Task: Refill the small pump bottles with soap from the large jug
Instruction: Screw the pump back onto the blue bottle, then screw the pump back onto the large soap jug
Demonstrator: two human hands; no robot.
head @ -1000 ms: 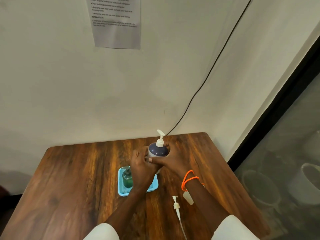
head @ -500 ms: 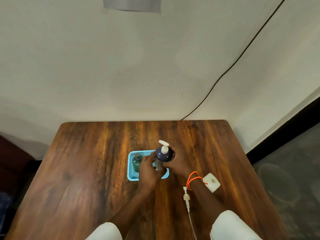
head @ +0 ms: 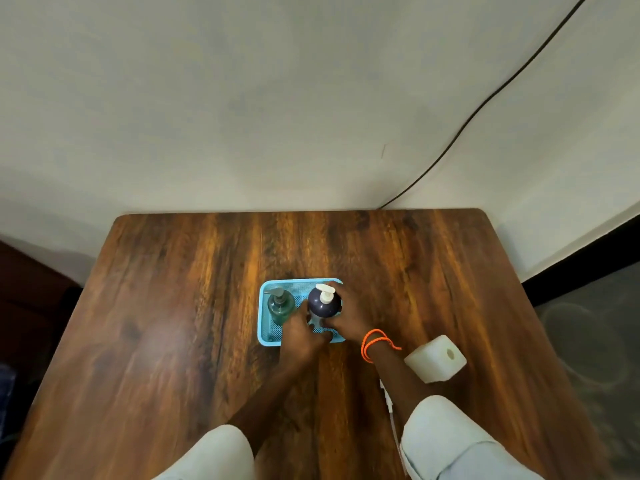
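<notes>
Purple bottle now lowered into tray; both hands still gripping it.

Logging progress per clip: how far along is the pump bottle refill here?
Looks near the end. Done: green pump bottle stands capped in the blue basket. In hand: dark bottle, white pump on, stands in the basket, right hand round it and left hand against its near side. Left: a loose pump lies by the right forearm, so perhaps another bottle. No jug in view.
</notes>
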